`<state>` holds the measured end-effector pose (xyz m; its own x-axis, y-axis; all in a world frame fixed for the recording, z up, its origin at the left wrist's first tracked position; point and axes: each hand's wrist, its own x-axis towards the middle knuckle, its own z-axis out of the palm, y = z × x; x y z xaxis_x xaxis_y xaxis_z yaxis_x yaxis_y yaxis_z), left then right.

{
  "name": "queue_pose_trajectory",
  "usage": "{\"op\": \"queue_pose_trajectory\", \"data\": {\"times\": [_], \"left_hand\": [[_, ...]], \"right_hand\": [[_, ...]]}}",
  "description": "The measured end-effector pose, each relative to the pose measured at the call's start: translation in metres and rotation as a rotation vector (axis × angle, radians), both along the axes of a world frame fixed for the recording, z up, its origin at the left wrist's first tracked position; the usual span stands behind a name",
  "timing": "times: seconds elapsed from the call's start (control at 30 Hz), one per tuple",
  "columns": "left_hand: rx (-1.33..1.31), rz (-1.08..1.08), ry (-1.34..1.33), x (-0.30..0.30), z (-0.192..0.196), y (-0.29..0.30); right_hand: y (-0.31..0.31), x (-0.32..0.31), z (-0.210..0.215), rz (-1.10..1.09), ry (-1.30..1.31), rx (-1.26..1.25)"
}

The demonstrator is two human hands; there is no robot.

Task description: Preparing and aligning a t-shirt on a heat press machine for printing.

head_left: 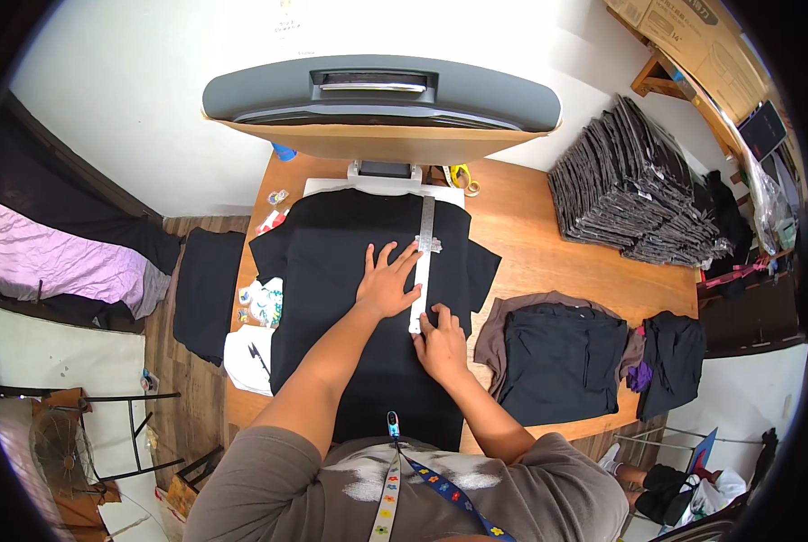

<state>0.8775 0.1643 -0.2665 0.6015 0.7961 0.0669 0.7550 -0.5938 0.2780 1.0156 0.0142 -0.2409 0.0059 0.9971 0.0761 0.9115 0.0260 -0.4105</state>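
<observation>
A black T-shirt (331, 235) lies spread on the white lower plate of a heat press (381, 108), its collar at the far end and its hem toward me. Along the shirt's right side runs a metal ruler (425, 226), roughly from collar to mid-shirt. A small pale patch (434, 245) shows at the ruler's edge. My left hand (387, 278) rests flat on the shirt with fingers spread, its fingertips reaching the ruler. At the ruler's near end my right hand (442, 343) grips it between thumb and curled fingers.
Tall stacks of dark folded garments (625, 190) stand at the back right. Folded dark shirts (566, 361) lie on the wooden table (512, 226) to the right. Yellow tape rolls (462, 178) sit behind the press. A white cloth with black scissors (257, 359) is at left.
</observation>
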Motion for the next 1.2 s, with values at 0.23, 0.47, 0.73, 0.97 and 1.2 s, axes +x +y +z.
{"op": "queue_pose_trajectory", "data": {"times": [0.23, 0.47, 0.73, 0.97, 1.2], "left_hand": [[0.003, 0.001, -0.004, 0.000, -0.001, 0.001], [-0.012, -0.002, 0.040, 0.000, 0.000, 0.000], [-0.014, -0.004, 0.004, 0.000, 0.001, 0.000], [0.000, -0.008, -0.005, 0.000, -0.001, 0.001], [-0.026, 0.008, -0.001, 0.000, -0.001, 0.000]], "right_hand": [[0.002, -0.010, -0.004, 0.010, -0.131, -0.053], [0.011, -0.013, -0.003, 0.025, -0.130, -0.026], [0.038, 0.003, -0.001, 0.020, -0.026, 0.047], [0.035, 0.002, -0.009, 0.038, 0.004, 0.123], [0.046, 0.015, -0.001, 0.057, 0.104, 0.056]]}}
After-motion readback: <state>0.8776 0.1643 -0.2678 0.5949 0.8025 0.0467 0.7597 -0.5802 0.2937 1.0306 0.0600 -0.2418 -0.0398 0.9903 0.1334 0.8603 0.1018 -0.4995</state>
